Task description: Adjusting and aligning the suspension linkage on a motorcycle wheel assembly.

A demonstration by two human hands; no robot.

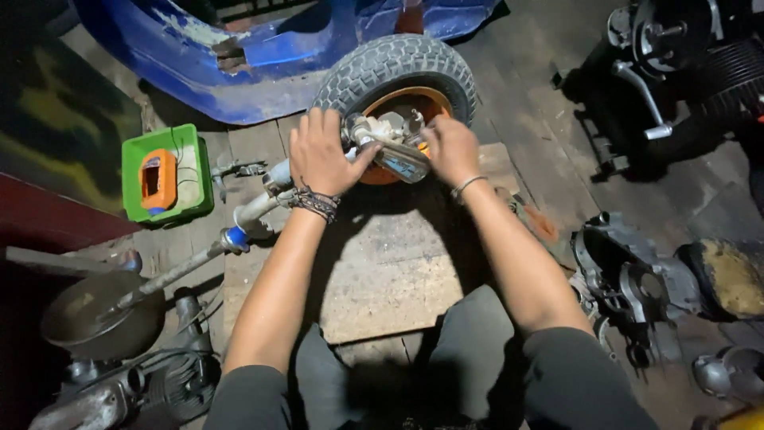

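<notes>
One head-worn camera looks steeply down and forward from close above the person's knees, onto the worn wooden plank floor (382, 271)

Free room is left on the pale wooden board (382, 271); the sides are blocked by the green plastic box (167, 173) and the grey metal engine casing (629, 279).

A green tray (134, 156) held an orange part (157, 181); a blue body shell (263, 72) lay behind; engine casings (629, 283) sat right.

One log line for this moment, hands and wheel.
left hand: on metal part | right hand: on same part | wheel: upright behind | green tray: left
</notes>
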